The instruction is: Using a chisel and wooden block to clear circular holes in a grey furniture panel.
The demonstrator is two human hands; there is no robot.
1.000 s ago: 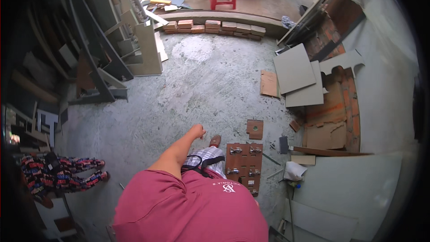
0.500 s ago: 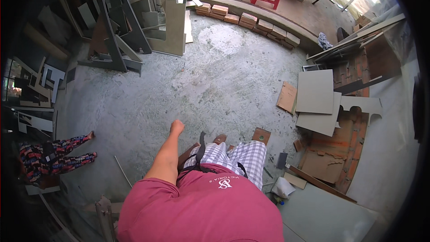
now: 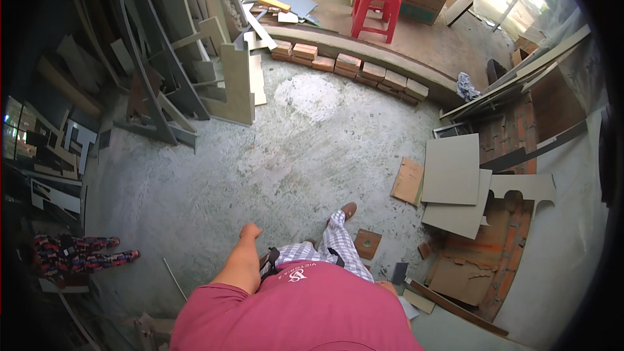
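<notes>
My left hand (image 3: 250,231) hangs in front of my body over the bare concrete floor (image 3: 195,188). Its fingers look curled into a loose fist, and I see nothing in them. What may be a small patch of my right arm shows at the edge of my shirt; the right hand itself is hidden. My shoe (image 3: 350,210) stands on the floor near a brown square tile or board with a dark spot (image 3: 368,244).
Leaning boards (image 3: 237,84) crowd the left. Brick stacks (image 3: 351,65) line a raised step, with a red stool (image 3: 377,10) beyond. Grey panels (image 3: 452,169) and cardboard (image 3: 408,181) lie at right. Another person's patterned trouser legs (image 3: 91,257) show at far left.
My view has tilted up, so the stool and bricks sit lower in it. One leg has stepped forward. My left hand stays in front of me, fingers still curled.
</notes>
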